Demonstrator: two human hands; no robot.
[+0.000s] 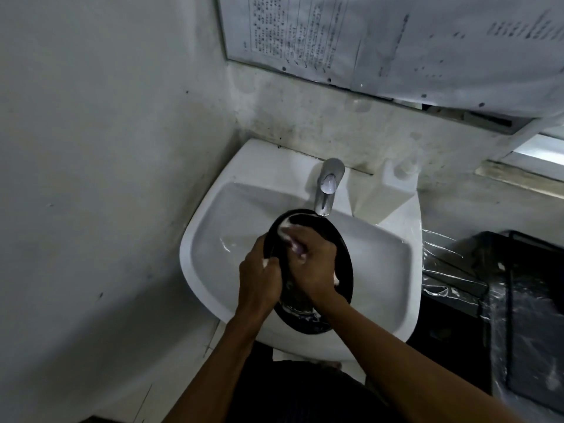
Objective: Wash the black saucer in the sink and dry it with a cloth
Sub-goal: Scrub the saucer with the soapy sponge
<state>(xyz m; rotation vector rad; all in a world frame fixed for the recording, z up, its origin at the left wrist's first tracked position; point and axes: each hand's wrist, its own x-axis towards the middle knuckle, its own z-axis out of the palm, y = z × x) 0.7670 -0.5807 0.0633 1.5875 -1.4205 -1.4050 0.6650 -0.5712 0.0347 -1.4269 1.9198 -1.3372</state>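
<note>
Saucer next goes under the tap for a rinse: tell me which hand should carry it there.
Left, probably. The left hand grips the saucer by its rim over the sink, just below the tap. The right hand lies soapy on the saucer's face, rubbing rather than gripping.

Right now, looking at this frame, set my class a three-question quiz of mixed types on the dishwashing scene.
1. True or false: the black saucer lies flat on the floor of the sink.
2. Which hand grips the saucer's rim? A) left hand B) right hand
3. Fill in: the top of the saucer sits just under the ____.

Key:
1. False; it is held tilted over the basin.
2. A; the right hand rubs its soapy face.
3. Tap.
</note>
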